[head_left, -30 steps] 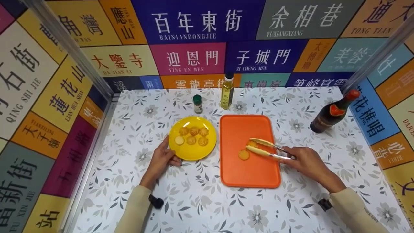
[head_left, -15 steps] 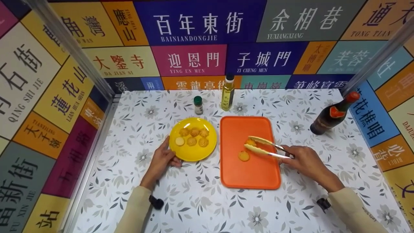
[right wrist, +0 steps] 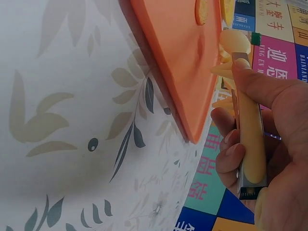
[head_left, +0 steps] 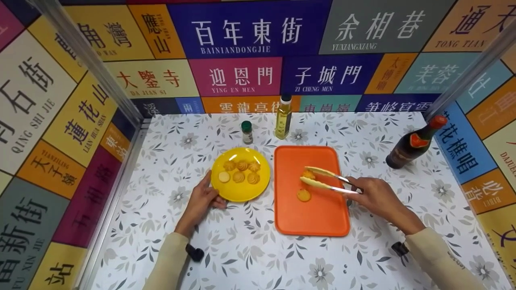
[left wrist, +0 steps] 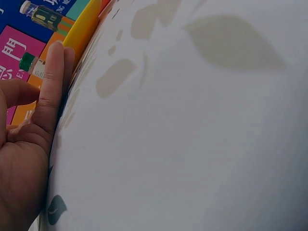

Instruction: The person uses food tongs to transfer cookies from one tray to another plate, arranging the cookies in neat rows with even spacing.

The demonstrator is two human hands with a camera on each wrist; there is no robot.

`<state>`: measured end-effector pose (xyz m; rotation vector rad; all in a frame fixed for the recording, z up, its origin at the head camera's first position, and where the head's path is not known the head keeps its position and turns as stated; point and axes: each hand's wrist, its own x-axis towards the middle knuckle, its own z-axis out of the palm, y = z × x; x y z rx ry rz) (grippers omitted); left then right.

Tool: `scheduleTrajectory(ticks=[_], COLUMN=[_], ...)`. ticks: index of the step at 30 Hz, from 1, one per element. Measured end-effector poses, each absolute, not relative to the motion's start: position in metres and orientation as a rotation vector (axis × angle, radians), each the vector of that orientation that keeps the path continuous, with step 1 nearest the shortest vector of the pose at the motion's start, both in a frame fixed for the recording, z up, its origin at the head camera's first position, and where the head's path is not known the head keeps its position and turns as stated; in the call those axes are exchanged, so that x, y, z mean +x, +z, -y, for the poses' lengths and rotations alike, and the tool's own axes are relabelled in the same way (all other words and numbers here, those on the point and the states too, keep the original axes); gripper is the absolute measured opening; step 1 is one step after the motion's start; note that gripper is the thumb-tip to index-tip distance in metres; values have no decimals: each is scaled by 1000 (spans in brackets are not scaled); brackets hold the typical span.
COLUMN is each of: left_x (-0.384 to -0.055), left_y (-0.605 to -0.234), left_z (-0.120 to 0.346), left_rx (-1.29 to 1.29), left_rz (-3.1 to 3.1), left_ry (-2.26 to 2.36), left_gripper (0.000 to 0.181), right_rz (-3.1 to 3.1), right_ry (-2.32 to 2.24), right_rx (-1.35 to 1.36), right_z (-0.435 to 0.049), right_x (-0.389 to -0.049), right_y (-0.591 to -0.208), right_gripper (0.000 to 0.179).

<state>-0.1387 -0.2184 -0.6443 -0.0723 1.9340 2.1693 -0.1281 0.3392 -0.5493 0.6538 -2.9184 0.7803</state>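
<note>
My left hand [head_left: 203, 194] holds the near left edge of a round yellow plate [head_left: 242, 193]. Several swirled cookies [head_left: 239, 176] and one smooth pale cookie [head_left: 223, 176] lie on that plate. In the left wrist view, fingers [left wrist: 53, 79] of this hand lie along the tabletop. My right hand [head_left: 375, 197] grips tongs [head_left: 328, 188] with cream-coloured tips, over an orange tray [head_left: 310, 219]. Between the tips is an orange-toned cookie [head_left: 308, 174]; whether it is off the tray I cannot tell. A round flat cookie [head_left: 304, 195] lies on the tray just below the tongs.
Behind the plate stands a small green-capped jar [head_left: 247, 133]. An oil bottle [head_left: 284, 119] is upright behind the tray. A dark bottle with a red top [head_left: 415, 143] stands at the back right. Panels printed with characters [head_left: 242, 74] enclose the floral-covered table [head_left: 250, 249].
The right hand has moved the tongs a little left and away from me over the tray, and the cookie between their tips has shifted along. The left hand and plate keep their place.
</note>
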Motion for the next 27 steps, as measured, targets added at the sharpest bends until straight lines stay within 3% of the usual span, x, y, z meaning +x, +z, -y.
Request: scheduleTrajectory(ticks=[10, 22, 27], left_x=[-139, -139, -139], left_y=[-645, -646, -645], left_z=[218, 219, 218], left_rx=[-69, -41, -66], left_rz=[-1944, -1921, -1937], left_ry=[2158, 2182, 2171], left_gripper=[80, 79, 79], right_rz=[2916, 2922, 2889], right_ry=[791, 795, 785], right_rx=[691, 729, 777], right_z=[-332, -319, -313], right_x=[-136, -145, -148], right_y=[-545, -543, -545], right_gripper=[44, 46, 37])
